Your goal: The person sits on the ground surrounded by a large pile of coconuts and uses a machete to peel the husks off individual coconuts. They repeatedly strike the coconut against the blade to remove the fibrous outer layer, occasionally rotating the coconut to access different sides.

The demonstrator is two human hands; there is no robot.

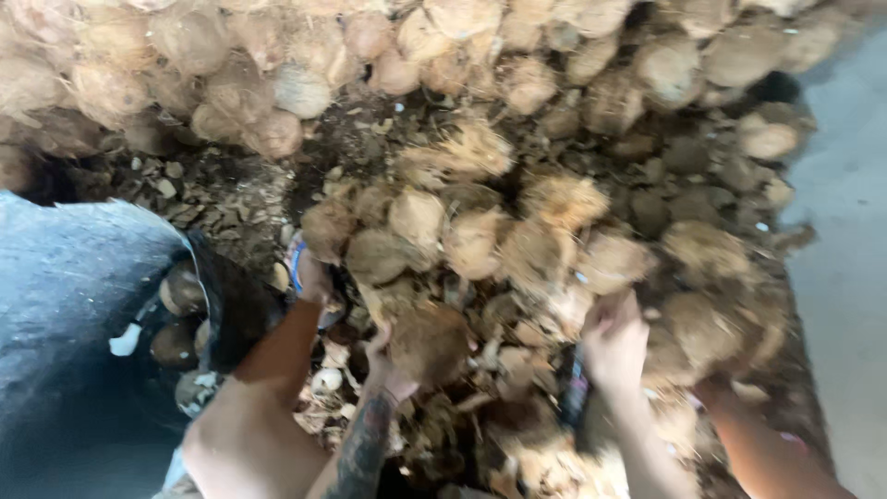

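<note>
Sorting by hand in a big heap of husked coconuts (517,231), all brown and fibrous, with the heap filling the far and right part of the view. Much motion blur, so fine detail is not to be read.

Left hand (386,362), on a tattooed forearm, pressed against the left side of one brown coconut (430,342) at the near edge of the heap, near the middle of the view. Fingers curled around it, holding it, as far as can be judged through the blur. Right hand (614,344) further right, reaching down into the husks; fingers bent, but cannot tell whether closed on anything or only resting there.

Judged as the step of taking one nut free from the heap. For lifting it away, needed: a firm grip on the rough fibre and care with the loose nuts lying just above and beside, touching it.

On the left, a dark grey sack (83,277), wide open toward the heap. Inside, near its mouth, a few dark round coconuts (181,292) and some white fragments. Between the sack and the heap, loose husk scraps (222,199) on the ground. Two bare legs visible low in the view, one on each side of the hands.
</note>
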